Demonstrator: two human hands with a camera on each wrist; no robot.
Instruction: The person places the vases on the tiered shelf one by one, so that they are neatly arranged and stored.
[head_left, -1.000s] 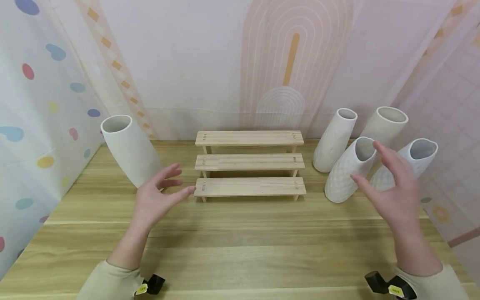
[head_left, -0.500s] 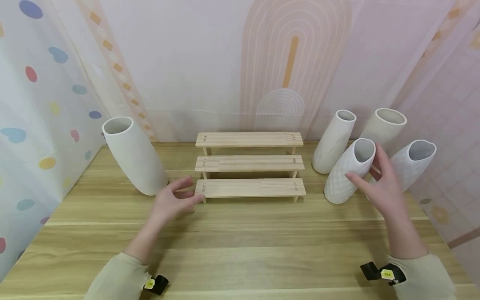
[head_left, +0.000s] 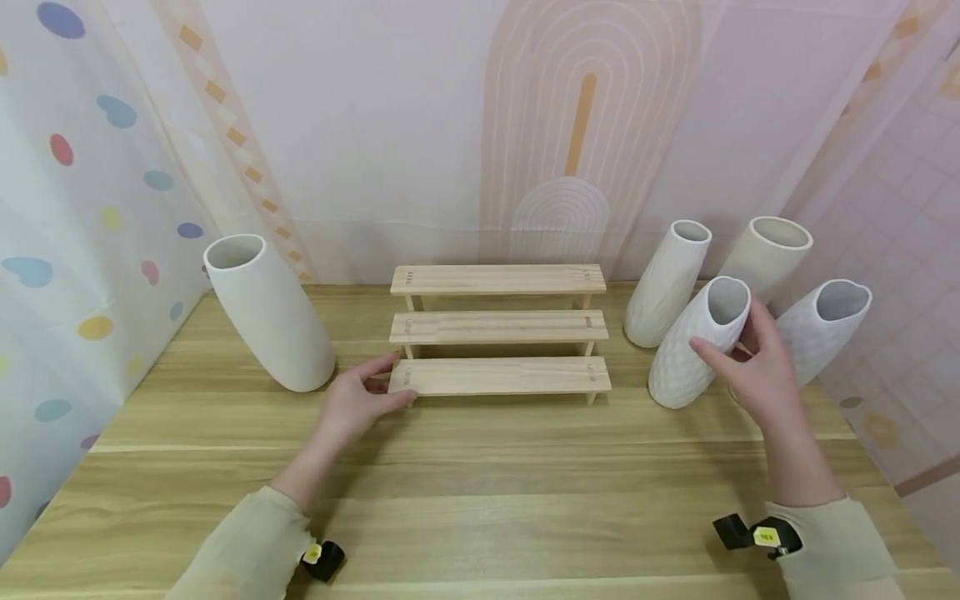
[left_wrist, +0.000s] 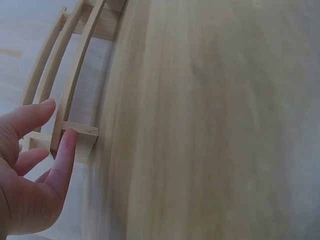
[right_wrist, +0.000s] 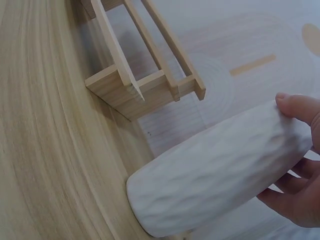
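Toward the right edge of the surface (head_left: 517, 500), our right hand (head_left: 761, 379) grips a dimpled vase (head_left: 684, 368); our left hand (head_left: 356, 405) holds a wooden stand (head_left: 498, 327).

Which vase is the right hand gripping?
The dimpled white vase, front-left in the group of four: the right hand grips only this one, near its mouth.

At right in the head view, the front vase (head_left: 686, 367) and the right hand (head_left: 767, 371) hid the foot of the rear vase (head_left: 767, 254). We found the marks (head_left: 409, 277) on the shelf (head_left: 498, 377) too small to read. The left wrist view's left edge cut off the left hand (left_wrist: 35, 192).
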